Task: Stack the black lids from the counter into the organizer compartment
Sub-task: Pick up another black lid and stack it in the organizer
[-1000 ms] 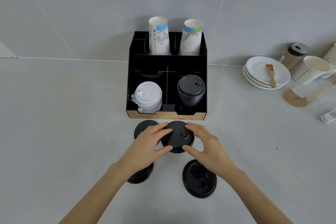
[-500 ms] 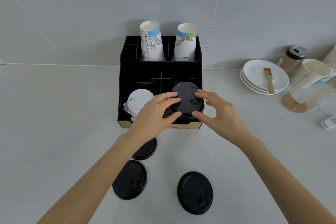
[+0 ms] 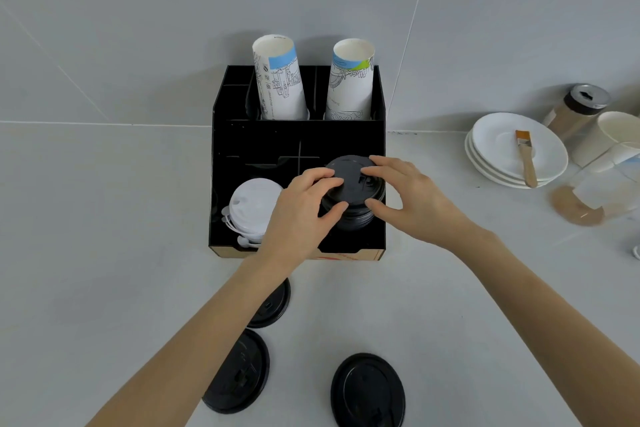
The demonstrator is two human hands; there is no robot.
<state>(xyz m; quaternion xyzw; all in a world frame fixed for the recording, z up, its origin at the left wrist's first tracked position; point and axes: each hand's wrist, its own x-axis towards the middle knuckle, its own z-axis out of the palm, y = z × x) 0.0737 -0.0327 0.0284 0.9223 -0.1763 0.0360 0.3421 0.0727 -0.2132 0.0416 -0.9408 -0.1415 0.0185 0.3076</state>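
A black organizer (image 3: 256, 142) stands against the wall. Its front right compartment holds a stack of black lids (image 3: 353, 217). On top of that stack sits one black lid (image 3: 349, 180), gripped from both sides by my left hand (image 3: 301, 215) and my right hand (image 3: 405, 198). Three more black lids lie on the counter in front: one (image 3: 273, 305) partly under my left forearm, one (image 3: 242, 374) lower left, one (image 3: 367, 392) lower right.
White lids (image 3: 251, 208) fill the front left compartment. Two printed paper cups (image 3: 278, 80) (image 3: 351, 80) stand in the back compartments. To the right are stacked white saucers (image 3: 498, 156) with a brush (image 3: 526, 156), a jar (image 3: 576, 111) and cups (image 3: 620, 135).
Both hands lifted a black lid from the counter and carried it forward onto the lid stack in the front right compartment. The view shifted closer to the organizer.
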